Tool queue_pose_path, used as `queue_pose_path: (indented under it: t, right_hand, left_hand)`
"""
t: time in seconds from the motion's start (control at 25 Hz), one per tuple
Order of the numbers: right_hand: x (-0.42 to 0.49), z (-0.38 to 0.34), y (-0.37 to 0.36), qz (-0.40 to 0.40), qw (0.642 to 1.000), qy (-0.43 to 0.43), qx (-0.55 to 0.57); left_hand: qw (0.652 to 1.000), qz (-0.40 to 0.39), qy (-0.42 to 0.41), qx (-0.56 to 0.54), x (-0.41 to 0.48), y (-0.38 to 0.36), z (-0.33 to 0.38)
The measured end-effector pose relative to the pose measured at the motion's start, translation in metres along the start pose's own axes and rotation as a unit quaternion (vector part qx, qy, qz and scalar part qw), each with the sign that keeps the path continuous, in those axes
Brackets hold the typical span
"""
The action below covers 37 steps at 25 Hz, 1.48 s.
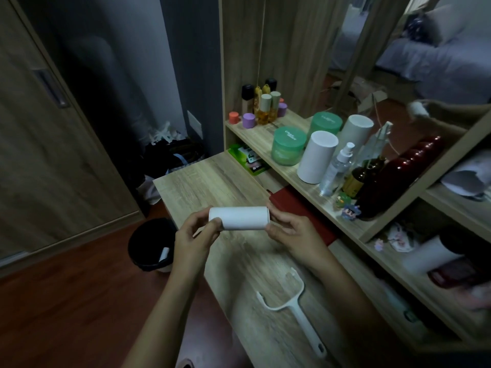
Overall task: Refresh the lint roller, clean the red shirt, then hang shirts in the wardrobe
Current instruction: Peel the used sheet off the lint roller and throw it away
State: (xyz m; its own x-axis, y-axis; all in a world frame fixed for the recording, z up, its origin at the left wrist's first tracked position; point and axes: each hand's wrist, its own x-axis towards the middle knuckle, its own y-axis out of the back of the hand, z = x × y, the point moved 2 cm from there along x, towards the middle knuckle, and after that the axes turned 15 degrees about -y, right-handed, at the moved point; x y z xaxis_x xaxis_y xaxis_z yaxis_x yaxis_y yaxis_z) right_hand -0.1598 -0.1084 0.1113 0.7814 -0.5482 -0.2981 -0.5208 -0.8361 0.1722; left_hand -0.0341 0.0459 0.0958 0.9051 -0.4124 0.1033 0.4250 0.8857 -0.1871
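I hold a white lint roll (240,218) level above the wooden table (212,179). My left hand (195,236) grips its left end with thumb and fingers. My right hand (292,233) holds its right end. The white roller handle (291,306), with its forked frame bare, lies flat on the table nearer to me. A red folded thing (295,205) lies on the table under the shelf, behind my right hand. A wooden wardrobe door (47,144) fills the left side.
A black bin (148,245) stands on the floor left of the table, with a white roll in it. The shelf (265,139) at the right carries green jars, white cylinders, bottles and small figures. Bags sit in the far corner.
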Motion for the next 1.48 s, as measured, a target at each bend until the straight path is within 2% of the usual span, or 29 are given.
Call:
queue_pose_path:
  t: [0.16, 0.28, 0.4, 0.48, 0.6, 0.72, 0.8, 0.88, 0.96, 1.0, 1.08, 1.16, 1.24, 1.36, 1.48]
  right_hand:
    - [-0.002, 0.005, -0.001, 0.054, 0.995, -0.004, -0.083]
    - [-0.006, 0.005, -0.001, 0.108, 0.991, 0.002, -0.080]
    - [-0.008, 0.003, 0.002, 0.190, 0.982, 0.015, -0.005]
    - [-0.008, 0.002, 0.002, 0.215, 0.976, 0.017, 0.029]
    - [-0.011, 0.002, -0.004, 0.200, 0.979, 0.007, 0.043]
    - [-0.019, 0.003, -0.005, 0.141, 0.989, 0.005, 0.054]
    - [-0.022, 0.012, 0.004, 0.162, 0.983, -0.002, 0.090]
    - [-0.023, 0.042, 0.018, 0.254, 0.963, -0.067, 0.051]
    - [-0.025, 0.088, 0.020, 0.304, 0.925, -0.201, -0.107]
    - [-0.027, 0.113, 0.015, 0.290, 0.901, -0.268, -0.179]
    - [-0.032, 0.154, 0.002, 0.251, 0.862, -0.366, -0.246]
    - [-0.035, 0.174, -0.009, 0.215, 0.849, -0.402, -0.265]
    - [-0.036, 0.176, -0.016, 0.185, 0.858, -0.398, -0.268]
    - [-0.037, 0.141, -0.013, 0.156, 0.881, -0.356, -0.268]
    - [-0.037, 0.084, 0.001, 0.131, 0.900, -0.238, -0.341]
  left_hand:
    - [1.000, -0.003, -0.005, 0.031, -0.007, -0.009, -0.004]
    - [1.000, -0.023, 0.007, 0.013, -0.009, -0.020, -0.008]
    - [0.995, 0.019, 0.062, -0.077, -0.009, -0.037, -0.009]
    - [0.978, 0.055, 0.119, -0.161, -0.007, -0.051, -0.009]
    - [0.961, 0.076, 0.179, -0.197, -0.003, -0.064, -0.015]
    - [0.942, 0.083, 0.232, -0.227, 0.004, -0.069, -0.022]
    - [0.929, 0.093, 0.255, -0.252, 0.006, -0.069, -0.021]
    - [0.926, 0.100, 0.265, -0.248, 0.007, -0.067, -0.022]
    - [0.924, 0.105, 0.272, -0.248, 0.007, -0.066, -0.022]
    - [0.923, 0.105, 0.275, -0.249, 0.007, -0.065, -0.021]
    - [0.919, 0.108, 0.282, -0.254, 0.008, -0.062, -0.021]
    - [0.915, 0.110, 0.287, -0.262, 0.009, -0.059, -0.021]
    - [0.912, 0.107, 0.292, -0.265, 0.010, -0.058, -0.018]
    - [0.901, 0.087, 0.321, -0.278, 0.011, -0.056, -0.014]
    - [0.911, 0.029, 0.332, -0.241, 0.016, -0.052, -0.012]
